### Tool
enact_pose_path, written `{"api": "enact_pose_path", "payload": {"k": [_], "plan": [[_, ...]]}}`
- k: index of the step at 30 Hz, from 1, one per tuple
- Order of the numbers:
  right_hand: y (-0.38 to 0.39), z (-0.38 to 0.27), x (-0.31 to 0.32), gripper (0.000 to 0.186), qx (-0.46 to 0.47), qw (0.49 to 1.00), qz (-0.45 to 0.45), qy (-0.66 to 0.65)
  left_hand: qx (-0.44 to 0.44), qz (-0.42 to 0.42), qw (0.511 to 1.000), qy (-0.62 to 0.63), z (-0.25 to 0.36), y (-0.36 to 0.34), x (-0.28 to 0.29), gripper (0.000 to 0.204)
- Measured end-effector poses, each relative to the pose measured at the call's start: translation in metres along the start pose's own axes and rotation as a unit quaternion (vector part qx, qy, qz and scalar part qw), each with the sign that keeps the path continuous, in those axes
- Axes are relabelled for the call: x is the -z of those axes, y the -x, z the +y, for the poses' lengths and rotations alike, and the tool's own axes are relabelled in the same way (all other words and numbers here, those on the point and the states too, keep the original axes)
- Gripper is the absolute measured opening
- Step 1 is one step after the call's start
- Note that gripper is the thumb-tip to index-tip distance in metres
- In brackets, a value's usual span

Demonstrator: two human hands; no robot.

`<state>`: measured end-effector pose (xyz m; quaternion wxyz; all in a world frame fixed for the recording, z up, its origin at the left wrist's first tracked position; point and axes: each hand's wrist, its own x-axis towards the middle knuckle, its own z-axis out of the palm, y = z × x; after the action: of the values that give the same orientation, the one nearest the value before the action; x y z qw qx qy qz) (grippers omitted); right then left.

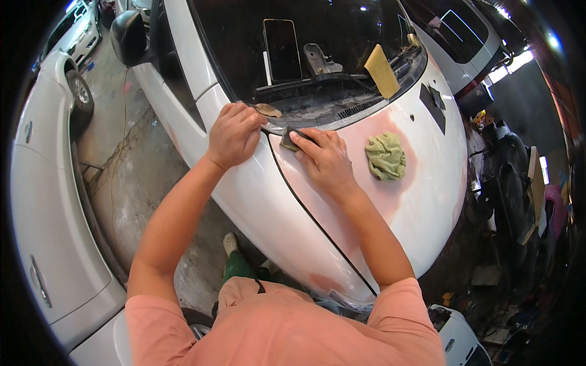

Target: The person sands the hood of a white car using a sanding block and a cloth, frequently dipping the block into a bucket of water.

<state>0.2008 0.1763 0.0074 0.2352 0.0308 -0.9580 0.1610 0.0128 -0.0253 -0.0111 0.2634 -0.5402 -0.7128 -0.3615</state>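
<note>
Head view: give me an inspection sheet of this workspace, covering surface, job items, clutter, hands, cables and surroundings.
Surface: white hood with pinkish patches.
Job items: small dark block at the hood's rear corner; crumpled green cloth on the hood.
Clutter: yellow sheet standing at the windshield's base; dark phone-shaped object above the dashboard area.
Hands: right hand grips the block; left hand rests near the windshield corner.
Cables: thin line on the floor, possibly a cord.
Surroundings: pale car at left; dim piled parts at right.

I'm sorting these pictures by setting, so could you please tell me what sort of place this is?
Most likely a car body shop: the white hood has pinkish patches, the right hand holds a dark block, and another car stands nearby.
</note>
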Motion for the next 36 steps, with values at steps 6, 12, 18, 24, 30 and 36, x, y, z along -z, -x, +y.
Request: {"api": "enact_pose_path", "payload": {"k": [6, 12, 18, 24, 30, 36], "plan": [[0.109, 0.024, 0.040, 0.042, -0.016, 1.000, -0.022, 0.009, -0.011, 0.006, 1.000, -0.019, 0.002, -0.006, -0.002, 0.012], [-0.001, 0.022, 0.013, 0.036, -0.046, 0.999, 0.027, -0.003, 0.003, -0.001, 1.000, -0.005, 0.002, 0.000, -0.002, 0.009], [0.095, 0.009, 0.032, 0.037, -0.022, 1.000, 0.009, 0.013, -0.006, 0.006, 1.000, 0.001, 0.004, -0.001, 0.002, 0.009], [0.013, 0.040, 0.016, 0.038, -0.089, 0.995, 0.048, 0.008, -0.002, -0.015, 0.999, -0.034, 0.009, -0.003, 0.000, 0.014], [0.004, 0.055, 0.037, 0.043, -0.215, 0.946, 0.220, -0.102, 0.102, -0.012, 0.984, 0.142, 0.077, -0.032, -0.020, 0.024], [-0.006, 0.032, 0.040, 0.046, -0.321, 0.858, 0.373, -0.144, 0.396, -0.114, 0.730, 0.545, 0.177, -0.097, -0.064, 0.046]]}}
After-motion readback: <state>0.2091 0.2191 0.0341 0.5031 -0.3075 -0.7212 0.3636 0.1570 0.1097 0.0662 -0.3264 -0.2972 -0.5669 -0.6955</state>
